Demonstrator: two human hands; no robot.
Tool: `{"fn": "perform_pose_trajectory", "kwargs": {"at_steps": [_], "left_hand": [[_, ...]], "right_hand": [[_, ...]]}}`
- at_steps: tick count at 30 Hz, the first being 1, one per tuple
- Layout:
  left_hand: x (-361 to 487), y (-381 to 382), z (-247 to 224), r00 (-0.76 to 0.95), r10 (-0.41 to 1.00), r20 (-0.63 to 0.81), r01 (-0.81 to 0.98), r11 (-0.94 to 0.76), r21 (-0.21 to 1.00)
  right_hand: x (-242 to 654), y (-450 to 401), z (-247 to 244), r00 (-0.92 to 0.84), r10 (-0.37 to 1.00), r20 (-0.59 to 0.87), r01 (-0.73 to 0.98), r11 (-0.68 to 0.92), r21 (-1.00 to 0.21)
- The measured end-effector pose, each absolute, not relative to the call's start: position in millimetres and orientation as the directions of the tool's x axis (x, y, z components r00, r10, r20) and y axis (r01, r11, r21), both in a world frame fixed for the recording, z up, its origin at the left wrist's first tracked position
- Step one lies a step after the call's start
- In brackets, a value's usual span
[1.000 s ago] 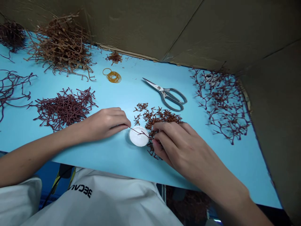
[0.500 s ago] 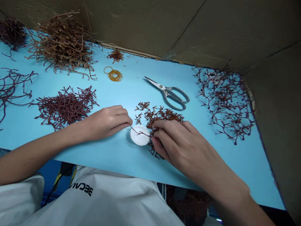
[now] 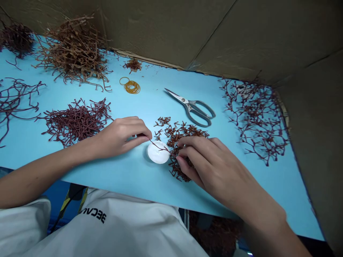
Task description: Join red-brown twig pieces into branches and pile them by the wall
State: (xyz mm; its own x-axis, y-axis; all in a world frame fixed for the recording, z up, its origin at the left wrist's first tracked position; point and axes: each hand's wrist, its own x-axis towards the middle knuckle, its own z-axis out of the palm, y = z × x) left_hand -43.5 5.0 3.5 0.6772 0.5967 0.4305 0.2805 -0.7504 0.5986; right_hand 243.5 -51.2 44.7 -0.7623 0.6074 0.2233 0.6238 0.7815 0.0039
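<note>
A thin dark-brown forked twig [image 3: 158,147] is pinched at one end between the thumb and fingers of my left hand [image 3: 131,134]. Its forked part lies over a small round white dish [image 3: 158,157]. My right hand [image 3: 203,160] hovers just right of the dish, fingers curled but slightly apart, with nothing visible in them. Under and beside its fingertips spreads a pile of short brown twig pieces [image 3: 179,134], partly covered by the hand. Left of my left hand lies a heap of purplish-brown short twigs [image 3: 76,121].
Grey-handled scissors [image 3: 190,106] lie beyond the hands on the blue tabletop [image 3: 150,110]. Yellow rubber bands [image 3: 132,86] sit further left. A big tangle of tan twigs [image 3: 73,53] stands at back left, branching twigs [image 3: 257,117] at right. Cardboard walls [image 3: 166,32] border the table.
My right fingertips have come away from the twig's forked end and moved slightly right. My left hand still pinches the other end.
</note>
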Motion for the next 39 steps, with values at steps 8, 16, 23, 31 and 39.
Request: {"fn": "perform_pose_trajectory", "kwargs": {"at_steps": [8, 16, 23, 31, 39], "left_hand": [[-44.8, 5.4, 6.3, 0.647, 0.691, 0.323, 0.322, -0.632, 0.705], [-46.4, 7.4, 3.5, 0.609, 0.713, 0.346, 0.29, -0.607, 0.74], [-44.7, 10.2, 1.7, 0.574, 0.739, 0.351, 0.289, -0.585, 0.758], [-47.6, 12.5, 1.1, 0.554, 0.728, 0.404, 0.286, -0.622, 0.729], [-47.5, 13.7, 2.6, 0.554, 0.722, 0.414, 0.306, -0.639, 0.706]], "right_hand": [[246.3, -42.7, 39.9, -0.701, 0.652, 0.288, 0.651, 0.75, -0.116], [243.1, -44.0, 34.6, -0.694, 0.643, 0.325, 0.642, 0.756, -0.126], [239.2, -45.8, 24.9, -0.715, 0.609, 0.344, 0.607, 0.784, -0.126], [230.4, -44.4, 19.8, -0.727, 0.585, 0.359, 0.589, 0.8, -0.114], [228.5, -44.0, 15.9, -0.719, 0.599, 0.351, 0.593, 0.793, -0.138]]}}
